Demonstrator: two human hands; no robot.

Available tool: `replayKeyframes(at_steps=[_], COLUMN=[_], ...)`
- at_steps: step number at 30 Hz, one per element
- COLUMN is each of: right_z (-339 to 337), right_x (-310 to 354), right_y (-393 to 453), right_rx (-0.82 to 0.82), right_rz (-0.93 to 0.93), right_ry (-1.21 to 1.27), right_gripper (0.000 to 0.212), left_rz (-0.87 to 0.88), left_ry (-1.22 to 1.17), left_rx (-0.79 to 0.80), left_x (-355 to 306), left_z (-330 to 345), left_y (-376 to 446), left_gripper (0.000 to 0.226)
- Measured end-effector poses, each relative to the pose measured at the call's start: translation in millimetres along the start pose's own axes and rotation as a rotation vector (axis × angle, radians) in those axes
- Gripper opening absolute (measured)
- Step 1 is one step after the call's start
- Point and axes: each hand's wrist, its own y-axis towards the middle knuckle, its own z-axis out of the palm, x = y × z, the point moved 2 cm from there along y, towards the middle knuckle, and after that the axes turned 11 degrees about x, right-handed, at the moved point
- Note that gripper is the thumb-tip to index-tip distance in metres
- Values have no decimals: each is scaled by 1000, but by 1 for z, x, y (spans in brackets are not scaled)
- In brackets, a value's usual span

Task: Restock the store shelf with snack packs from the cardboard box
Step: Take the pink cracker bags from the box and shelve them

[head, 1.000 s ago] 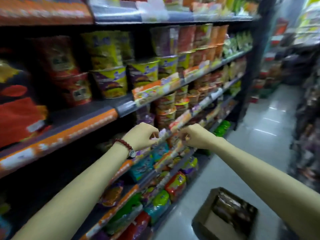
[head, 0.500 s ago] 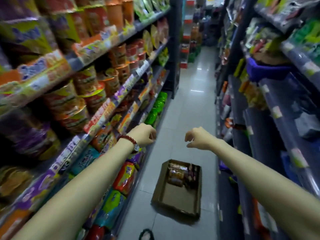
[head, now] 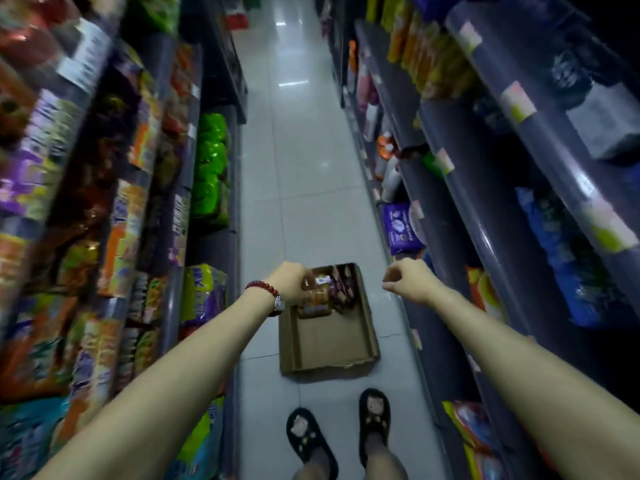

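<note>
Brown corrugated cardboard box [head: 329,341]: you have it lying on the pale floor tiles [head: 298,168] of the aisle, just beyond your two feet in black slippers [head: 374,424], its low walls open to the top. Contents: a few snack packs [head: 327,292] bunched at the far end, orange and dark red-brown wrappers, print too blurred to read; the near part of the box floor shows bare cardboard.

Your left hand [head: 291,284]: held out over the far left corner of the box, fingers curled downward; whether they touch a pack cannot be told. A dark red bead bracelet [head: 265,291] sits on that wrist.

Your right hand [head: 410,278]: out over the floor just right of the box, fingers loosely curled, holding nothing.

Left shelf [head: 173,209]: several tiers crowded with blurred packets in purple, orange, yellow and green.

Right shelf [head: 485,188]: dark grey tiers with pale price labels, a purple pack [head: 401,232] low down and blue bags farther right.
</note>
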Motion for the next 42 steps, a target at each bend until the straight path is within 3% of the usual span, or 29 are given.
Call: replayKeyframes(at_steps=[6,15,22,30,37,42], right_z=[70,229,302,321,307,298], right_x=[-73,-168,-204,-200,-208,-215], right_y=[105,300,398,435,433,418], right_rx=[-32,-148,-381,-508,-651,-799], right_rz=[78,73,46,-8,45,1], right_ry=[186,298,472,607,522,603], right_gripper=[15,28,39,44,14,12], left_rz=[-11,-5,45,113,141,140], left_ry=[-164,-297,-399,-495,-536,-563], left_rx=[-36,-142,-255,-307,-333,-429], left_x=[51,151,199,216,233,231], left_z=[80,233,301,333,346,336], left_y=[114,308,421,455,451,457], left_gripper=[31,35,23,19,17,17])
